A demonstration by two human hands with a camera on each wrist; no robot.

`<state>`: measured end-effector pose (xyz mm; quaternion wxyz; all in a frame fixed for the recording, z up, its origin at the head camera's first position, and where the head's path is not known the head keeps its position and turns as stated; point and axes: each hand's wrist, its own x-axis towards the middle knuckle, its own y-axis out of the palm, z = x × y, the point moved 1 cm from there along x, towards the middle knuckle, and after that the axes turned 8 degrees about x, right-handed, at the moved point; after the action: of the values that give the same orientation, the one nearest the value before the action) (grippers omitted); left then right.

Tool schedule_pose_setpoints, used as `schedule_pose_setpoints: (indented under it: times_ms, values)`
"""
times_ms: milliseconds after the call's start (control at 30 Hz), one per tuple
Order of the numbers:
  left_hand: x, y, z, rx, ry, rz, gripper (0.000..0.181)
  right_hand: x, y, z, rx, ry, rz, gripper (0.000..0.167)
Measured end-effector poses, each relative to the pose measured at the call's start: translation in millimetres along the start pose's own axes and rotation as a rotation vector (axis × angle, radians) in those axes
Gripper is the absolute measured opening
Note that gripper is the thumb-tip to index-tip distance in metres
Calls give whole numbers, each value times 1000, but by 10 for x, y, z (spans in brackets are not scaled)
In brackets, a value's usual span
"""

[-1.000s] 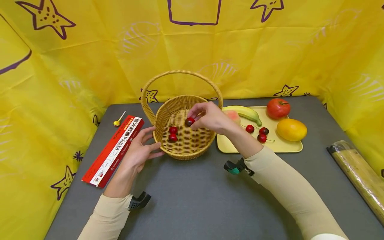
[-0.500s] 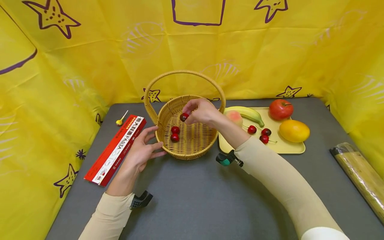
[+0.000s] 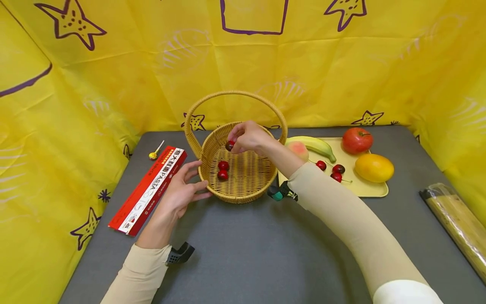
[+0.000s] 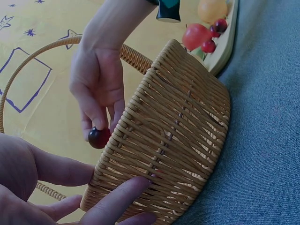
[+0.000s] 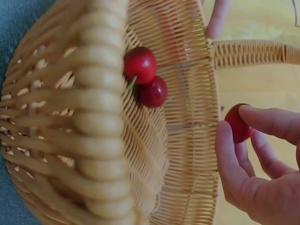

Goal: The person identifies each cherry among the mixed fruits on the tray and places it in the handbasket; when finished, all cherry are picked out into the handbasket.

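Note:
My right hand (image 3: 248, 137) pinches a dark red cherry (image 3: 229, 145) between thumb and fingers, over the back part of a round wicker basket (image 3: 237, 197). The right wrist view shows this cherry (image 5: 239, 123) held apart from two other cherries (image 5: 140, 64) lying together on the basket floor. At the basket's left side, my left hand (image 3: 182, 190) touches the rim and outer wall with spread, fairly straight fingers. Those fingers (image 4: 117, 199) lie against the woven side in the left wrist view. The tall basket handle (image 3: 236, 92) arches behind my right hand.
Right of the basket, a yellow tray (image 3: 373, 191) bears a banana (image 3: 317, 145), a peach (image 3: 298, 150), a tomato (image 3: 357, 140), a mango (image 3: 374, 167) and several cherries (image 3: 337, 169). A pasta box (image 3: 149, 190) and lollipop (image 3: 155, 154) lie left; a clear-wrapped package (image 3: 455, 219) lies far right.
My right hand has moved slightly left and toward the back of the basket, still pinching the cherry. The left hand stays at the rim. The whole head view has shifted a little.

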<state>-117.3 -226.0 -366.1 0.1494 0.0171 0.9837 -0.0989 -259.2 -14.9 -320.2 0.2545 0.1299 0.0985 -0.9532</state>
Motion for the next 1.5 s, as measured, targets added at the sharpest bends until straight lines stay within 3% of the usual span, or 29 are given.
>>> schedule_pose_setpoints:
  times_ms: [300, 533, 1067, 1500]
  values:
    - [13, 2, 11, 6, 0, -3, 67, 145, 16, 22, -68, 19, 21, 32]
    - [8, 9, 5, -6, -2, 1, 65, 241, 22, -7, -76, 48, 82, 32]
    - [-2, -1, -4, -15, 1, 6, 66, 333, 48, 14, -61, 75, 121, 31]
    - [6, -4, 8, -1, -1, 6, 66, 348, 93, -24, -212, 97, 135, 33]
